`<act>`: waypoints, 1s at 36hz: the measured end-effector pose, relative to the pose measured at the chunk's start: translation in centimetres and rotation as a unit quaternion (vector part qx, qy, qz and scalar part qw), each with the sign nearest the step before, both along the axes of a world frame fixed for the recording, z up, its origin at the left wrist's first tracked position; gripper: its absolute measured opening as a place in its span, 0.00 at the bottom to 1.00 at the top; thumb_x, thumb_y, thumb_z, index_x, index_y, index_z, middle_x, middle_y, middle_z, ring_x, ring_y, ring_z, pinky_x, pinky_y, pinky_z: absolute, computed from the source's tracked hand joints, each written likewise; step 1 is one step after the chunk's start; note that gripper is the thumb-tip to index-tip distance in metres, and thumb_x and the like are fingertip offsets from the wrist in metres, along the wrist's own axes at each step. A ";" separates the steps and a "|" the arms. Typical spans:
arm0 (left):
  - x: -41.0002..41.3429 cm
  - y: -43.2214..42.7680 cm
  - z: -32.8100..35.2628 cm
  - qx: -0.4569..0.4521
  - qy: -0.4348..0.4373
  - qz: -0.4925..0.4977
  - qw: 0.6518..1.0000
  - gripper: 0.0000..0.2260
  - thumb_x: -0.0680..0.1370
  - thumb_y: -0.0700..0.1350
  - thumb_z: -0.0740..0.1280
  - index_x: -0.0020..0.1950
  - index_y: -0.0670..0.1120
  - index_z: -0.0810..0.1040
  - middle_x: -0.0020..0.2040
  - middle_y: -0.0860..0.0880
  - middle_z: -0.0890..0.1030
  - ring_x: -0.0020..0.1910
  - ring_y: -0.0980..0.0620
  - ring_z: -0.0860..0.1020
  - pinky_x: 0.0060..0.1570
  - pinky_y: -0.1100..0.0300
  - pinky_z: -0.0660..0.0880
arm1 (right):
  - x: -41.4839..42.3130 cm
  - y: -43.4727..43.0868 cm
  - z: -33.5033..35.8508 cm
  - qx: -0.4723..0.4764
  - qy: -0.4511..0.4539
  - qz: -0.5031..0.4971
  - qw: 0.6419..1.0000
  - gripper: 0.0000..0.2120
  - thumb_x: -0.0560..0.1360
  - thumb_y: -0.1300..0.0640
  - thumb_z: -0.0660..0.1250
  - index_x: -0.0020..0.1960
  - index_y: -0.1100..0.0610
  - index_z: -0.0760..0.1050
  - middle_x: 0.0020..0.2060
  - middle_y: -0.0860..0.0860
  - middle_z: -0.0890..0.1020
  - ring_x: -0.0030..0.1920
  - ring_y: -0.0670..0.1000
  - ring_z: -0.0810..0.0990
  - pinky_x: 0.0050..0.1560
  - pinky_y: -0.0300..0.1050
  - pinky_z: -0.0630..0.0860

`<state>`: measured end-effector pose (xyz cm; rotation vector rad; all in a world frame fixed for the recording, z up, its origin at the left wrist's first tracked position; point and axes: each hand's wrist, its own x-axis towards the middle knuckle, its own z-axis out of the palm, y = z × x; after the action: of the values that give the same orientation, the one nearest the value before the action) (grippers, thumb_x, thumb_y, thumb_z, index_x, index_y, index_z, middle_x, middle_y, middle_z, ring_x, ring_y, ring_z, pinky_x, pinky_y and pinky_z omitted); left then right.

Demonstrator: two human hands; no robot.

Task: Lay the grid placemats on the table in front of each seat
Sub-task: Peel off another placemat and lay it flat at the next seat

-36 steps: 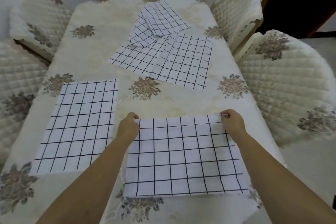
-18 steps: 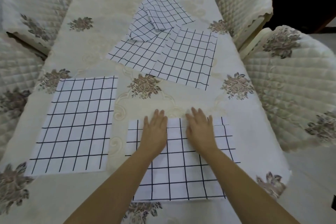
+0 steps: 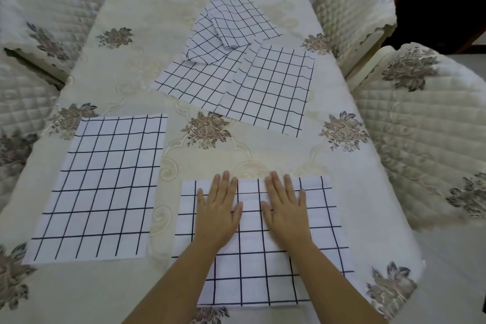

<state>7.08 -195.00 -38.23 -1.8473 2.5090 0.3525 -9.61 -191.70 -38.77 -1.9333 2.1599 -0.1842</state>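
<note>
Head view, the only one.

- Left grip and right grip: both released, fingers straight, palms pressed flat side by side on the near grid placemat. Nothing is grasped.
- That mat lies on the bench at the person's end, its near edge close to the bench edge.
- A second grid placemat lies flat to the left, just beside it and not touching.
- A heap of grid placemats sits overlapped mid-bench toward the far end, the top one folded.

Risks, as judged:
1. Uneven palm pressure could drag the near mat over the embroidered tablecloth and skew it, or wrinkle the cloth underneath.
2. A pull toward the body could tip the mat's near edge over the bench edge.
3. Lifting one mat from the heap could carry its overlapped neighbours along.
4. The seats by the quilted chairs have no mats yet, and reaching over could brush the laid ones out of line.
</note>
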 end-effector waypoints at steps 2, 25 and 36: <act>0.8 -0.1 -0.1 0.001 -0.005 0.015 1.000 0.26 0.76 0.55 0.52 0.72 0.47 0.62 0.72 0.46 0.68 0.71 0.49 0.60 0.59 0.38 0.69 | -1.2 0.2 -0.1 0.001 0.004 -0.012 1.000 0.26 0.80 0.44 0.41 0.73 0.53 0.60 0.72 0.49 0.66 0.72 0.53 0.58 0.63 0.63 0.68; -3.7 0.8 1.3 -0.027 -0.021 -0.120 0.992 0.25 0.76 0.48 0.53 0.72 0.42 0.66 0.75 0.45 0.61 0.74 0.49 0.56 0.66 0.43 0.66 | 1.7 -0.2 1.2 -0.028 -0.009 0.074 0.997 0.26 0.72 0.54 0.53 0.69 0.60 0.65 0.67 0.55 0.73 0.69 0.58 0.68 0.61 0.64 0.69; -1.5 1.5 0.3 0.025 -0.046 -0.063 0.997 0.24 0.78 0.59 0.48 0.72 0.54 0.63 0.73 0.42 0.67 0.72 0.43 0.61 0.56 0.32 0.68 | 0.2 1.6 0.4 0.035 0.028 0.029 0.999 0.27 0.80 0.42 0.38 0.73 0.50 0.60 0.73 0.52 0.65 0.74 0.52 0.55 0.64 0.64 0.65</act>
<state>5.54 -193.51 -37.93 -1.6386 2.5154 0.3162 -9.45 -190.09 -38.34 -1.9818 2.1123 -0.0444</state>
